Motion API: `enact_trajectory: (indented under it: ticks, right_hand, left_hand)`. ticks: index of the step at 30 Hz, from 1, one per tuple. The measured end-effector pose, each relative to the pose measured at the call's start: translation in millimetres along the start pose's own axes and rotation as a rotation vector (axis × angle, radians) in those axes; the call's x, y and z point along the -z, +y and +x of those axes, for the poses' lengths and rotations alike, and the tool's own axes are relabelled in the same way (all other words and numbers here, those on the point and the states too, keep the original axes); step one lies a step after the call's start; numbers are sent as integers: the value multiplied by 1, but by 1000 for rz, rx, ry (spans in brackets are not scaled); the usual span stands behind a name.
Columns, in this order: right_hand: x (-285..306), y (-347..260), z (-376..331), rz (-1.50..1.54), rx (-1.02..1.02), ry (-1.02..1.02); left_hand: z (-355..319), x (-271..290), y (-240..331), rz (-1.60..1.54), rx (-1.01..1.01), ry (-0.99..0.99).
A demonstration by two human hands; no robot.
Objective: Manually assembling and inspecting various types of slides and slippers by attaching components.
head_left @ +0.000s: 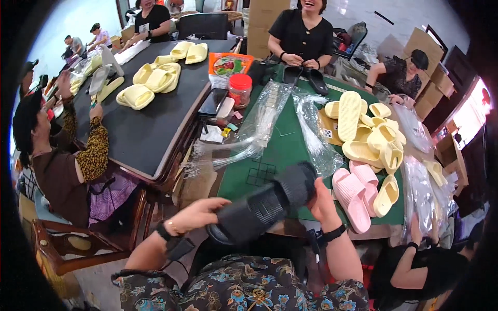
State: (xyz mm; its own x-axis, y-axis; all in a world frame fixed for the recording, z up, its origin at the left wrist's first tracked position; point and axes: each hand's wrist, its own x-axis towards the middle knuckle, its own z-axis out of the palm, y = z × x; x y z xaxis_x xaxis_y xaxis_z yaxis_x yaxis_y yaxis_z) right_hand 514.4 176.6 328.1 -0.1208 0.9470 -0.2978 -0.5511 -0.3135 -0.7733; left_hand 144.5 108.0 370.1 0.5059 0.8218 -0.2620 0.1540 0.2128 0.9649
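Between my two hands is a black slide slipper [259, 207], held tilted over the near edge of the green table and blurred by motion. Ribbing shows along its surface; whether a second slipper lies against it I cannot tell. My left hand [199, 213] grips the lower left end, its fingers over the top. At the upper right end my right hand [322, 202] holds on, with part of its fingers hidden behind the slipper. A pair of pink slides [354, 194] lies just right of my right hand. Beyond them is a heap of cream slides [371, 136].
Clear plastic bags [317, 129] lie across the green table [282, 142]. A red-lidded jar [240, 90] and a phone [213, 102] stand left of them. More cream slides [155, 78] rest on the dark left table. Co-workers sit around; one opposite holds black slippers [314, 79].
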Motion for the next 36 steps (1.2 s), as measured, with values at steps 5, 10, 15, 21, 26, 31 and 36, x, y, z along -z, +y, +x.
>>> enact_trajectory:
  ticks: [5, 10, 15, 21, 26, 31, 36]
  right_hand:
    - [42, 15, -4, -61, 15, 299]
    - [44, 1, -22, -55, 101, 383]
    - [73, -12, -27, -54, 187, 468]
    - [94, -55, -30, -279, 251, 348]
    - [64, -31, 20, -662, 166, 210]
    - [33, -17, 27, -843, 278, 148]
    - [31, 1, -24, -1034, 247, 15]
  left_hand:
    - [18, -23, -15, -201, 73, 32]
    - [24, -44, -35, -320, 172, 122]
    - [23, -17, -34, -336, 43, 447]
    - [17, 37, -7, -226, -214, 572]
    - [89, 15, 15, 266, -252, 414]
    - [125, -24, 9, 554, -369, 590]
    - [69, -53, -22, 693, -408, 470]
